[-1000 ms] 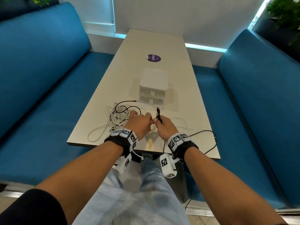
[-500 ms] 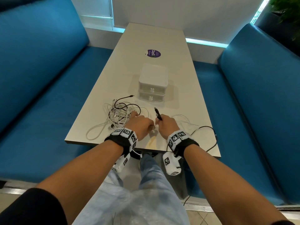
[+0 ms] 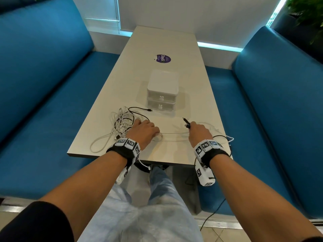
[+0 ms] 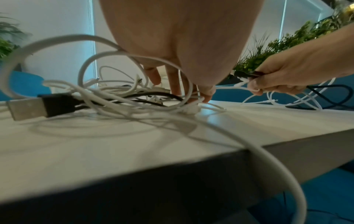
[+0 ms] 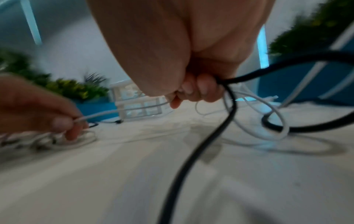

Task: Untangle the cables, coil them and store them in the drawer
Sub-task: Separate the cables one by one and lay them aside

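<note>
The right hand point(image 3: 199, 132) has pulled away toward the right of the frame, clenched around a black cable point(image 5: 201, 145) and a thin white cable point(image 3: 174, 132) now stretched between the hands, which were touching a second ago. The left hand point(image 3: 143, 131) stays at lower centre, fingertips pinching that white cable against the table point(image 3: 174, 42) beside the tangled cables point(image 3: 122, 123). The white drawer unit point(image 3: 162, 89) sits closed at mid-frame.
</note>
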{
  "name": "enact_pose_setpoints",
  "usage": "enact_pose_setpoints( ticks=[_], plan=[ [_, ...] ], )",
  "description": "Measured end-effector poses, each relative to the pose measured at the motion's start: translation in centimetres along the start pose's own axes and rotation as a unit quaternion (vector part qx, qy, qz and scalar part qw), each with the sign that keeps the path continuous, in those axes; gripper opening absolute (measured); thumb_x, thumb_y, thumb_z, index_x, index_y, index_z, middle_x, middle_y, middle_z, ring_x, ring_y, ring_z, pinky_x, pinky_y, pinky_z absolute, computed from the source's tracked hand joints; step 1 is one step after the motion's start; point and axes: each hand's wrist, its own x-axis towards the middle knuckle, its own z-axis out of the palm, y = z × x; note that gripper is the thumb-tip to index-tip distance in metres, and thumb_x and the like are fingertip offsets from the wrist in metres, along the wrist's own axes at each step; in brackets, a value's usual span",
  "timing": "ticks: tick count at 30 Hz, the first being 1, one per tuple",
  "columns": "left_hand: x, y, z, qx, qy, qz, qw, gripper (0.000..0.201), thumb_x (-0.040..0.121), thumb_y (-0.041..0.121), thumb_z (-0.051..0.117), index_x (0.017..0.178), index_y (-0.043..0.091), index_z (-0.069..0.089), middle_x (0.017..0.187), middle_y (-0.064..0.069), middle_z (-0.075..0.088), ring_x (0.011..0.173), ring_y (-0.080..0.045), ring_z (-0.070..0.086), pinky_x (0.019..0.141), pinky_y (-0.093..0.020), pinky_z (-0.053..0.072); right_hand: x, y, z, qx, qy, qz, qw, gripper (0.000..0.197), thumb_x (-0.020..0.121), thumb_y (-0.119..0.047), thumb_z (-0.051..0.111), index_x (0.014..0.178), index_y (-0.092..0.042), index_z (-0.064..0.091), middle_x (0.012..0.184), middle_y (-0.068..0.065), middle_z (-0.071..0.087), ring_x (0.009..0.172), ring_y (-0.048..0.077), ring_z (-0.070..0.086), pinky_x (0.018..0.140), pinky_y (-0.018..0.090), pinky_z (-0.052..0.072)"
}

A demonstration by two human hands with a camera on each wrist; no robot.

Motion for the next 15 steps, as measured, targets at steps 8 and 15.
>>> enact_pose_setpoints(
  ticks=[8,15],
  plan=[
    [0.3,2.0,-0.5,0.072,-0.024,0.024,0.997,0.02,0.099,0.029,0.046,0.097,0.03,0.065,0.096,0.009,0.067,0.097,-0.02,0.051,0.09,-0.042,0.029,-1.2,-5.2,0.7,0.138,-0.08,-0.199,0.967,0.016,0.103,-0.026,0.041,0.095,-0.014,0.049,0.089,0.009,0.062,0.075,0.026,0.055,0.066,0.035,0.041],
    [-0.1,1.2,0.2,0.061,-0.013,0.013,0.998,0.022,0.099,0.033,0.047,0.084,0.024,0.06,0.093,0.004,0.067,0.098,-0.021,0.05,0.092,-0.041,0.031,-2.0,-5.1,0.6,0.119,-0.093,-0.221,0.964,0.021,0.099,-0.022,0.043,0.101,-0.011,0.06,0.091,0.012,0.066,0.082,0.029,0.061,0.069,0.034,0.043]
  ],
)
